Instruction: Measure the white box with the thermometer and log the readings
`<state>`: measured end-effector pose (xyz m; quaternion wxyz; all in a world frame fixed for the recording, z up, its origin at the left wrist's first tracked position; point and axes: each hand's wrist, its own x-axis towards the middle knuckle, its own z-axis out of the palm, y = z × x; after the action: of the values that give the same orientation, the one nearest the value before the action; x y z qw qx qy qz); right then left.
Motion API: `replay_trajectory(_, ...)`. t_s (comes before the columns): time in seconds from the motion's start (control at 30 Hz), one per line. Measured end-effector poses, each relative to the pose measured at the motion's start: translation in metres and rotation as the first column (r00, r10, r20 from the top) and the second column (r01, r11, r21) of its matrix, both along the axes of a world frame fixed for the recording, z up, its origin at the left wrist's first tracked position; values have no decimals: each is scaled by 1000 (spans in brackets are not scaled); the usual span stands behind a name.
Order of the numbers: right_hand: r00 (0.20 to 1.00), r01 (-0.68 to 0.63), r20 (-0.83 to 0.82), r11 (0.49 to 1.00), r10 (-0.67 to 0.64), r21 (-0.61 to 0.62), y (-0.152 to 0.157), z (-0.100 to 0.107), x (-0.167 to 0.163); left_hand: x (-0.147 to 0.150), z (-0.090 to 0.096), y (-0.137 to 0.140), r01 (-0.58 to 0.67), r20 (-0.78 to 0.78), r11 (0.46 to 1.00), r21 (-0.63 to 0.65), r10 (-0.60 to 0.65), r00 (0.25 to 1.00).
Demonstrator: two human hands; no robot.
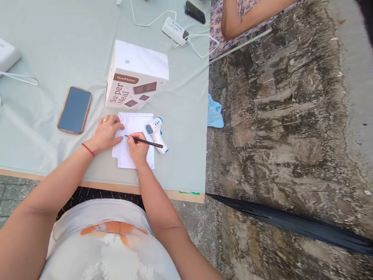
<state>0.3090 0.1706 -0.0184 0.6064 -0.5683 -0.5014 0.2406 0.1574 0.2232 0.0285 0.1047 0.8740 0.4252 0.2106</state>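
Between the fingers of my right hand (138, 149) is a black pen (150, 143), its tip touching a sheet of white paper (136, 122). Small rows of marks run along the paper's left side; I cannot read them. My left hand (108, 132) lies on the left edge of the paper with its fingers apart, a ring on one finger. A white infrared thermometer (157, 135) with blue trim lies at the paper's right edge, partly over it. Just beyond the paper stands a white box (140, 62) printed "NutriMotion Su-per Meal".
Left of my hands lies a smartphone (75, 110) in a brown case. A white device with a cable (175, 30) and a black phone (195, 12) are at the far right. Another person's arm (247, 23) shows beyond the corner. The tablecloth (186, 155) ends at right above stone ground.
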Motion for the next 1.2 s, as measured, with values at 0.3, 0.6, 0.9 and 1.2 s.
replay_trajectory(0.3, 1000, 5, 10, 1000, -5, 9, 0, 0, 0, 1, 1, 0, -8, -24, 1000, -19, 7, 1000)
replay_trajectory(0.6, 999, 18, -34, 999, -16, 30, 0, 1, 0, 1, 2, 0, -6, -31, 1000, -29, 5, 1000)
replay_trajectory(0.9, 999, 35, -27, 998, -34, 57, 0, 0, -1, 1, 2, 0, -2, -42, 1000, -26, 1, 999)
replay_trajectory(1.2, 999, 53, -10, 996, -52, 70, -1, 1, -1, 1, 2, 0, -3, -37, 1000, -28, 1, 999)
